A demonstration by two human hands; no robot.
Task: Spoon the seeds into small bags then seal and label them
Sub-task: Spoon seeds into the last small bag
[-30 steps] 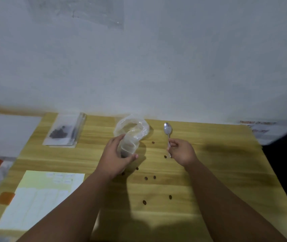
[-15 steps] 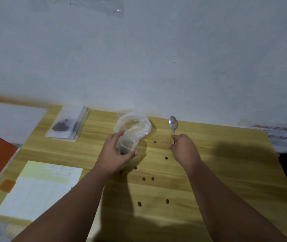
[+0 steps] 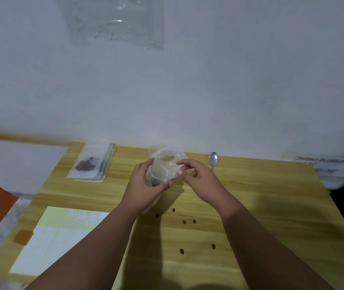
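And the spoon is down! A second ago the right hand had it by the handle; now it lies alone at the back of the table, bowl towards the wall, just beside that hand but no longer touched. The right hand has gone across to the clear bag and pinches its crumpled rim between thumb and fingertips, while the left hand stays wrapped around the lower part, fingers curled, holding it upright above the wood. A dark clump sits low in the bag behind the left thumb (seeds, most likely, though it's dim in there). So scooping looks paused; my read is that the mouth is being opened or straightened, either for another spoonful or for sealing, and I can't tell which. Stray seeds dot the table nearer the person, well apart from the bag, and they'll want gathering. The filled small bags wait back left, the label sheet front left, untouched.
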